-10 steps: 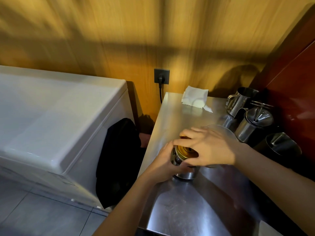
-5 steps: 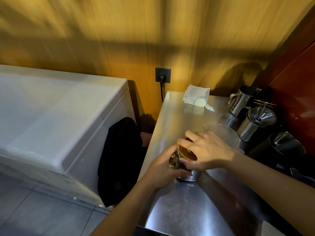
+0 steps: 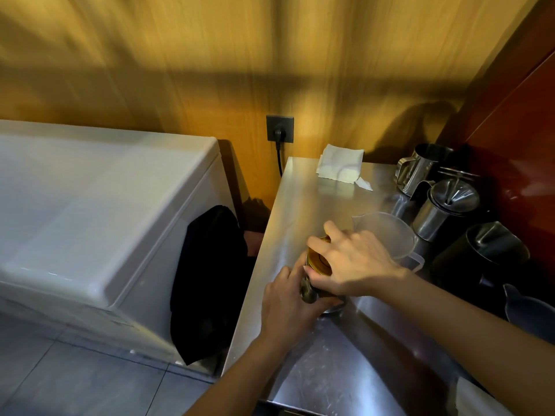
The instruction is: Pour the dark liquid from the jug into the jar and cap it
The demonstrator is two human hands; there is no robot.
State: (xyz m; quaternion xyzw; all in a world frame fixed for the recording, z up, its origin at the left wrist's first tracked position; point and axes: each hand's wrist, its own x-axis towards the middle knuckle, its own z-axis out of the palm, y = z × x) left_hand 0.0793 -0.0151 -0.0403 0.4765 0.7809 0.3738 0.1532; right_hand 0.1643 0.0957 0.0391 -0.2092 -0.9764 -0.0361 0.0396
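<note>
A small glass jar (image 3: 307,291) stands on the steel counter (image 3: 300,205), near its left edge. My left hand (image 3: 288,304) wraps the jar's side from the left. On top of the jar sits a golden cap (image 3: 317,261), which my right hand (image 3: 354,262) grips from above with fingers curled round its rim. Just behind my right hand stands a clear plastic jug (image 3: 387,235), upright, and it looks empty. Most of the jar's body is hidden by my hands.
Steel pitchers (image 3: 420,169) (image 3: 444,211) and a dark jug (image 3: 486,256) crowd the counter's right side against a red wall. A folded white napkin (image 3: 341,166) lies at the back. A white chest appliance (image 3: 105,220) with a black cloth (image 3: 210,280) stands left of the counter.
My right hand has turned on the cap, its fingers shifting round the rim. The clear jug behind it shows more. The jar stays in place under my left hand.
</note>
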